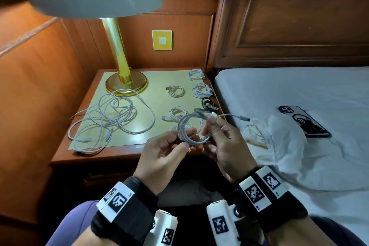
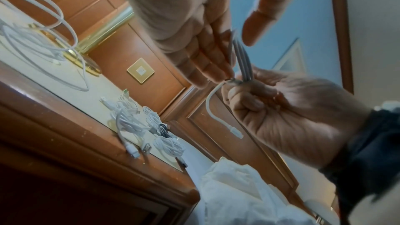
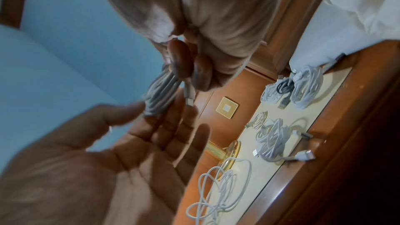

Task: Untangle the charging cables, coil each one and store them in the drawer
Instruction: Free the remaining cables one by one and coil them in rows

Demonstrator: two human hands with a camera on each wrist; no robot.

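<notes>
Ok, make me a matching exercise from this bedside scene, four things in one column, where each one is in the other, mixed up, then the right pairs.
Things:
1. White cable coil being wound
2. Loose tangle of white cables
3. Coiled black cable
4. Dark-cased smartphone

Places:
A. On the white bed sheet
B. Among the white coils at the nightstand's bed-side edge
C. Held between the left hand and right hand
D. Spread on the nightstand in front of the brass lamp base

Pairs: 1-C, 2-D, 3-B, 4-A
</notes>
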